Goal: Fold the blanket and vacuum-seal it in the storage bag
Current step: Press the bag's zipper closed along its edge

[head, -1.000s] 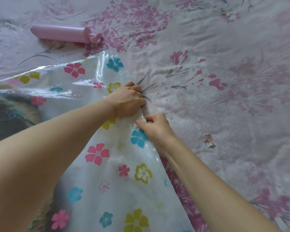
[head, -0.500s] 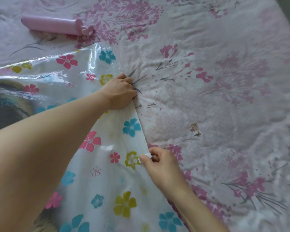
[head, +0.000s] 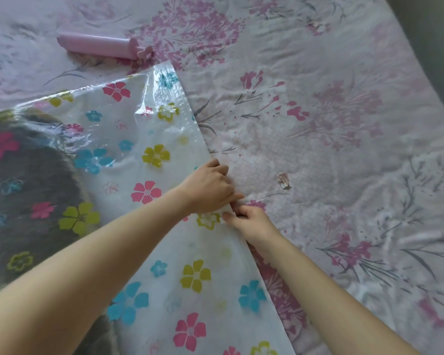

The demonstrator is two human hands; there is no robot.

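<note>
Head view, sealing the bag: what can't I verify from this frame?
- Whether the storage bag edge is sealed: the left hand and right hand cover it.
- The white piece the right hand pinches: too small to identify.
- The blanket: cut off at the left edge, blurred by plastic.
- The small clip on the bedsheet: too small.
</note>
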